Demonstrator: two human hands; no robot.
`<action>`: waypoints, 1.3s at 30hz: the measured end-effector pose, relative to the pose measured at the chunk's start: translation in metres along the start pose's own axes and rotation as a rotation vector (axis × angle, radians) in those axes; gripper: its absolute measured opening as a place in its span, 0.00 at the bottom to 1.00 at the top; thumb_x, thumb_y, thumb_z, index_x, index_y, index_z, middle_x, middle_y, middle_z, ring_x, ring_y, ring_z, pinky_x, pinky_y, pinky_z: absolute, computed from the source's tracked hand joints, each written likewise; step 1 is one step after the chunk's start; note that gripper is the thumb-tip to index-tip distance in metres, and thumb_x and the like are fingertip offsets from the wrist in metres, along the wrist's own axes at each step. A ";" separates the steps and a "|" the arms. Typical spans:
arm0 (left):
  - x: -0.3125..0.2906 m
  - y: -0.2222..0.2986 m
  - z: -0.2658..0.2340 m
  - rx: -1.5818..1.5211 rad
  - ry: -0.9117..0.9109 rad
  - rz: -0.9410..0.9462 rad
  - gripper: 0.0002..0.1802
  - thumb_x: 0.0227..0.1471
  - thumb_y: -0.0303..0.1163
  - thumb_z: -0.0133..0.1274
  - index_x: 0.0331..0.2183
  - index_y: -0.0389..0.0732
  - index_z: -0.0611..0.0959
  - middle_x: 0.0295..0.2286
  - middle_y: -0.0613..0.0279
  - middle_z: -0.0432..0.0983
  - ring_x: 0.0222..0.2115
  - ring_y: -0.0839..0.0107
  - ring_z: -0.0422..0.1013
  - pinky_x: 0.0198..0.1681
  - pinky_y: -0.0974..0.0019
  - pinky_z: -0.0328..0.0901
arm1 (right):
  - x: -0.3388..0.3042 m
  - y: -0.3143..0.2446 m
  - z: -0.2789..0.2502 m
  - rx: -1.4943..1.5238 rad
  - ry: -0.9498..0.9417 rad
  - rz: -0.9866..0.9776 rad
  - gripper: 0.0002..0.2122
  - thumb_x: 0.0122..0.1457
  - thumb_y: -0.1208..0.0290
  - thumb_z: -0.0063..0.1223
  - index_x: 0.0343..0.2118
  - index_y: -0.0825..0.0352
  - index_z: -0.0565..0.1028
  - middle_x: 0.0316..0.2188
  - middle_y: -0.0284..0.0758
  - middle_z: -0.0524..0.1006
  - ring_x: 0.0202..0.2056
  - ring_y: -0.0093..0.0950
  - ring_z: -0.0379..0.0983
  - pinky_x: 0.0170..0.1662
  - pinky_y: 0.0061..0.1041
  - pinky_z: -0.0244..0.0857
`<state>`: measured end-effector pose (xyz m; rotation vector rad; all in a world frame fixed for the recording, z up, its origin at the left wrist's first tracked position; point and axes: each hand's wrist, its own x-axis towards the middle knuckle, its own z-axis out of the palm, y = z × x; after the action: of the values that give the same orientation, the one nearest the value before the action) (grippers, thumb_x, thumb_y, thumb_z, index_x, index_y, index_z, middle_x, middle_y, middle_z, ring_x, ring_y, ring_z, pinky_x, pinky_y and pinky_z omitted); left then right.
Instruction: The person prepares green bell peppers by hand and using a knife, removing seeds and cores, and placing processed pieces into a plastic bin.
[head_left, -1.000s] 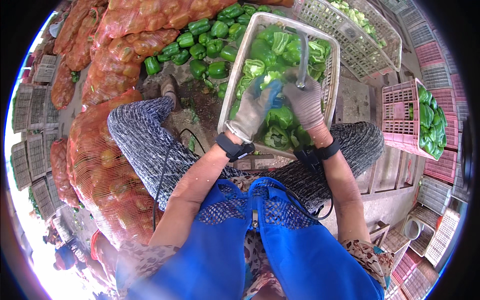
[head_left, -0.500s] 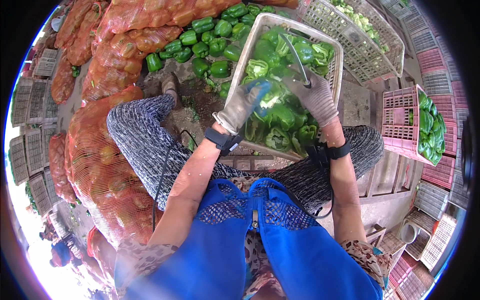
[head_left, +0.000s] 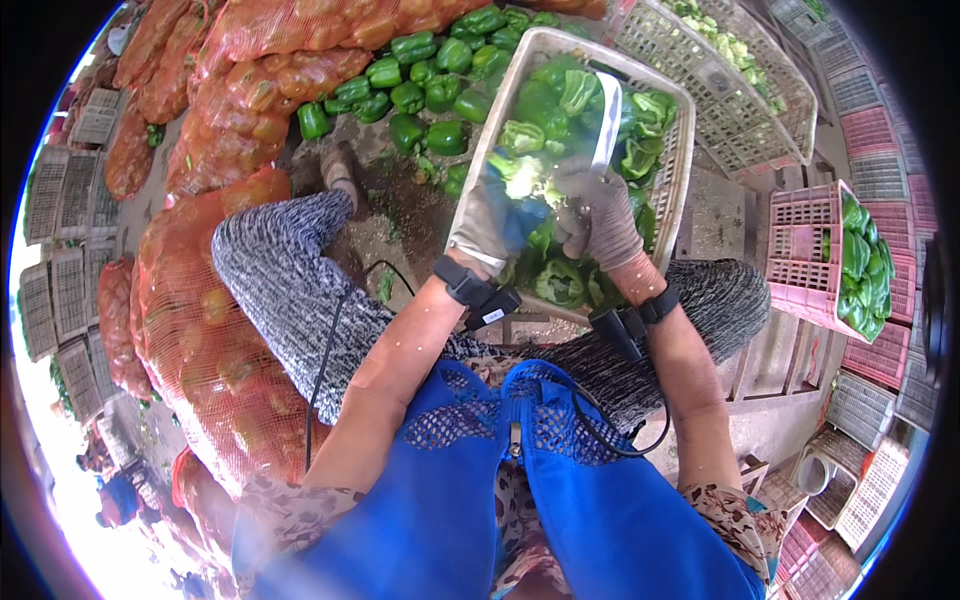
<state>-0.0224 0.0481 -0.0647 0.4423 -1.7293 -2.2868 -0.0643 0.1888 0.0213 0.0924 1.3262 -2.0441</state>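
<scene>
Over a pale plastic crate point(head_left: 688, 150) full of cut green bell peppers point(head_left: 558, 284), my two gloved hands work close together. Closed at the crate's left side, my left hand point(head_left: 484, 222) has a green bell pepper point(head_left: 526, 176) at its fingertips, its whitish inner flesh showing. Motion blurs this pepper and the blue part of the glove. My right hand point(head_left: 604, 218) is wrapped round the handle of a knife point(head_left: 607, 120), whose blade points up and away from me over the crate. The handle is mostly hidden in the fingers.
Whole green peppers point(head_left: 408, 98) lie on the floor beyond my left foot. Orange mesh sacks point(head_left: 215, 340) are piled on the left. A crate of pale trimmings point(head_left: 715, 110) stands at the far right, a pink crate of peppers point(head_left: 800, 240) nearer. Cables hang from both wrist straps.
My right hand has moved slightly nearer and left, and the knife blade has swung more upright with its flat side showing. The pepper and my left hand have shifted a little.
</scene>
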 end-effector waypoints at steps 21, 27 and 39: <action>0.242 0.119 0.136 0.641 -0.035 0.977 0.16 0.51 0.32 0.55 0.42 0.37 0.76 0.27 0.57 0.76 0.28 0.65 0.73 0.33 0.61 0.67 | 0.031 -0.060 -0.068 0.494 0.298 -0.150 0.19 0.57 0.47 0.48 0.32 0.61 0.72 0.15 0.32 0.72 0.14 0.28 0.66 0.15 0.24 0.55; 0.162 0.068 -0.017 0.034 0.302 0.355 0.11 0.55 0.33 0.51 0.32 0.35 0.81 0.24 0.70 0.71 0.24 0.80 0.63 0.26 0.71 0.60 | 0.035 -0.057 -0.097 0.572 0.033 -0.141 0.20 0.58 0.54 0.48 0.35 0.71 0.73 0.22 0.31 0.72 0.18 0.22 0.61 0.23 0.23 0.60; -0.008 -0.226 -0.316 1.293 0.766 -0.656 0.26 0.49 0.28 0.50 0.52 0.43 0.70 0.39 0.51 0.76 0.37 0.59 0.72 0.40 0.58 0.65 | 0.071 -0.031 -0.063 0.311 0.207 0.180 0.19 0.64 0.54 0.41 0.41 0.67 0.74 0.27 0.30 0.71 0.15 0.19 0.56 0.11 0.19 0.46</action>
<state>0.1026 -0.1690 -0.3612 1.9653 -2.4681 -0.5655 -0.1547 0.2127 -0.0140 0.5562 1.0631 -2.1113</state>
